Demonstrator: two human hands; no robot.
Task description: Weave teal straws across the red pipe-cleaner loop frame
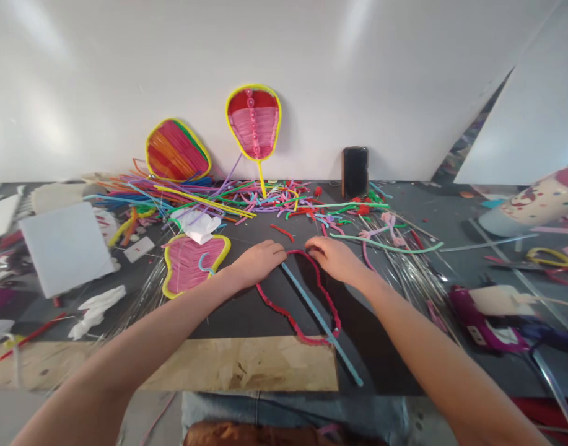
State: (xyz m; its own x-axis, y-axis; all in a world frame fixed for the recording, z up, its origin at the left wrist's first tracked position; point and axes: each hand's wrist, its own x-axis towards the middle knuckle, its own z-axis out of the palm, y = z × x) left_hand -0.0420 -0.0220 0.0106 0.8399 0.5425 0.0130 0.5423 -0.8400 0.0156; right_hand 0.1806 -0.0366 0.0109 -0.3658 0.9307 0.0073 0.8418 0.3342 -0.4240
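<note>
A crimson pipe cleaner loop (292,320), wavy in outline, lies on the dark table between my forearms. My left hand (261,262) has its fingers closed on the loop's top left, beside the upper end of a light blue pipe cleaner (314,308). That blue stem runs slantwise across the loop and past its lower edge. At the loop's top right, my right hand (338,259) pinches the crimson strand; its fingertips are partly hidden. To the left lies a yellow-edged pink pipe cleaner panel (187,265) with a small blue curl on it.
A pile of loose pipe cleaners (204,197) spreads along the back. Two finished panels, a fan shape (254,121) and an orange-red one (176,148), lean on the white wall near a phone (355,172). A purple glue gun (485,322) and scissors (532,263) lie right.
</note>
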